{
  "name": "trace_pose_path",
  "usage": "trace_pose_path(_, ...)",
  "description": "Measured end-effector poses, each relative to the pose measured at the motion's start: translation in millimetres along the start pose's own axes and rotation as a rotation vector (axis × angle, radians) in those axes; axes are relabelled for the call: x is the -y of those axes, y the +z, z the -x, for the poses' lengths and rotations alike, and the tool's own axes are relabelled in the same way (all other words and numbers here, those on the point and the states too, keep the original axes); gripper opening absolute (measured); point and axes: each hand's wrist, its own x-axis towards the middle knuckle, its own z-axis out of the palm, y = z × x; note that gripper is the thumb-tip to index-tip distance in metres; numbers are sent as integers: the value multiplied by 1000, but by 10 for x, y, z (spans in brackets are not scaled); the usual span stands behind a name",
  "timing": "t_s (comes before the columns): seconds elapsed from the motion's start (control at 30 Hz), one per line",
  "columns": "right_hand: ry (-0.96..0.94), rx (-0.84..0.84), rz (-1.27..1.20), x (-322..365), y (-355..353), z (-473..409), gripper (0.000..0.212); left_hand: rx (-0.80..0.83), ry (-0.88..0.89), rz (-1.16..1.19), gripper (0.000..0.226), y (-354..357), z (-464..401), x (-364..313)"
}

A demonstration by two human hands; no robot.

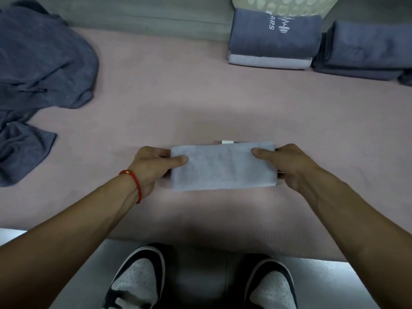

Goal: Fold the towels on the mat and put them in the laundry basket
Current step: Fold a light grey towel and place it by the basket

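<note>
With each thumb on top and fingers tucked beneath, the left hand [149, 168] and right hand [289, 166] clamp the folded light-blue towel [223, 167] at frame centre, likely ready to lift it flat.

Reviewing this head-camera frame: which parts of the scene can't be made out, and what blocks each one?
- Pale perforated laundry basket: the top edge cuts it off; its contents are unseen.
- Fingers of left hand and right hand: hidden under the folded light-blue towel; only the thumbs show.
- White lettering on the folded dark-blue towel: partly readable only.
- Crumpled dark-blue towels: the left edge cuts them off; the count is unclear.
</note>
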Motion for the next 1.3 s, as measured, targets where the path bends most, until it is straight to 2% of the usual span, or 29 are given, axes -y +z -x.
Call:
trace_pose_path(0.13,64,115,-153,28,-178,24,41,192,-88,142,36,-79,9,-139)
trace_pose_path(0.23,37,186,-168,140,-358,-4,51,299,-42,149,57,-78,-89,-338)
trace_pose_path(0.33,-39,165,-192,356,-580,-126,62,376,-13,96,78,10,-228,-722)
trace_pose_path(0.47,-194,6,-280,887,-864,-368,51,394,101,42,58,245,-503,-1461)
trace_pose_path(0.63,-374,-41,-405,1701,-1197,-830,34,229,334,20,34,675,-1043,-2422)
trace_pose_path(0.73,-474,-183,-348,2096,-1319,-1124,15,129,424,57,27,908,-1433,-2860)
trace_pose_path(0.83,-553,-360,-238,2350,-1376,-1535,27,8,479,49,22,1132,-1809,-3082)
trace_pose_path(0.93,-562,-510,-54,2406,-1339,-1876,47,-159,517,-42,24,1280,-2194,-3088)
trace_pose_path(1.03,-567,-610,157,2355,-1263,-2056,49,-358,607,-343,38,1379,-2436,-2976)
trace_pose_path(1.1,-574,-746,334,2342,-1193,-2061,49,-429,659,-477,42,1441,-2480,-2948)
trace_pose_path(1.17,-721,-926,561,2313,-1100,-2041,49,-462,666,-509,42,1474,-2465,-2971)
trace_pose_path(1.2,-836,-955,660,2292,-1041,-2030,49,-477,662,-509,41,1486,-2451,-2994)
trace_pose_path(1.27,-937,-840,911,2233,-944,-2070,55,-554,706,-582,41,1512,-2363,-3000)
trace_pose_path(1.3,-914,-765,1017,2206,-918,-2118,61,-621,831,-704,42,1535,-2287,-2983)
